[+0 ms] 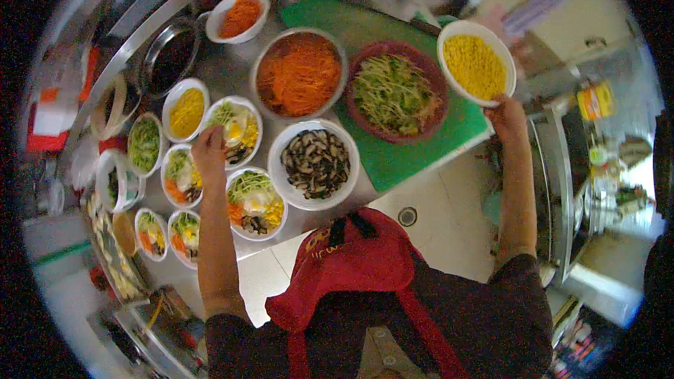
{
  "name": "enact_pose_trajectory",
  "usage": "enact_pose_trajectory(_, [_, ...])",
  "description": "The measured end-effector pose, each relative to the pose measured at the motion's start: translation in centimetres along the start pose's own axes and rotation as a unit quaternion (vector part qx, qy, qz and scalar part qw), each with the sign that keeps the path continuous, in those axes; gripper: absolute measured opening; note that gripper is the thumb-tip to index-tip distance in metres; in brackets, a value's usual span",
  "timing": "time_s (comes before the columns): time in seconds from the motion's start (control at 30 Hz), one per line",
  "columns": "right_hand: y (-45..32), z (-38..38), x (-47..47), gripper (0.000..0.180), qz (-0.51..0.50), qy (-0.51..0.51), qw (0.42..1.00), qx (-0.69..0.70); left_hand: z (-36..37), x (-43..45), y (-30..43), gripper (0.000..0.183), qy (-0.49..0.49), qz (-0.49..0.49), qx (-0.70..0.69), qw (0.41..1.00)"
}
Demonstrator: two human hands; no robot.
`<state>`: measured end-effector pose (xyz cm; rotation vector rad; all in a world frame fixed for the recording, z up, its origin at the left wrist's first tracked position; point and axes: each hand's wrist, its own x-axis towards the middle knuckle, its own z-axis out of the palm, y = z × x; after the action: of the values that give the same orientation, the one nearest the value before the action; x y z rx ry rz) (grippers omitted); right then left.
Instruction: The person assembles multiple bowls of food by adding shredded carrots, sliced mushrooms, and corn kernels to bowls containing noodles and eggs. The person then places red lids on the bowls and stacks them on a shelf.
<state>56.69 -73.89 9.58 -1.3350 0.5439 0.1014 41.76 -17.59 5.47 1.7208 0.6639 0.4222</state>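
My right hand (pixel 506 118) grips the near rim of a white bowl of yellow food bits (pixel 475 67), which look like corn. The bowl is over the right end of a green cutting board (pixel 368 168). My left hand (pixel 209 150) is at the left rim of a white bowl with sprouts, an egg, yellow bits and mushrooms (pixel 245 131); whether its fingers hold anything is hidden. Beside that hand are two similar filled bowls, one nearer me (pixel 256 202) and one to the left (pixel 181 176). Sliced mushrooms fill a larger white bowl (pixel 314 164) between my arms.
Shredded carrot fills a metal bowl (pixel 299 73), and sprouts a dark red colander (pixel 397 95). Smaller bowls of carrot (pixel 239 17), yellow food (pixel 186 112) and greens (pixel 146 145) stand farther left. A metal pan with dark contents (pixel 169 58) is behind them. A floor drain (pixel 407 216) lies below.
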Motion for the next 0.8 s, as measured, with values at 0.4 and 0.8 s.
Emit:
enact_pose_trajectory(0.4, [7.1, 12.9, 31.6, 0.030, -0.255, -0.265, 0.870, -0.329, 0.2, 3.8, -3.8, 0.013, 0.008, 0.142, 0.218, 0.965])
enact_pose_trajectory(0.8, [4.6, 21.2, 16.7, 0.027, 0.018, -0.235, 0.964, -0.122, 1.3, 3.3, -3.5, 0.012, -0.002, 0.179, 0.503, 0.846])
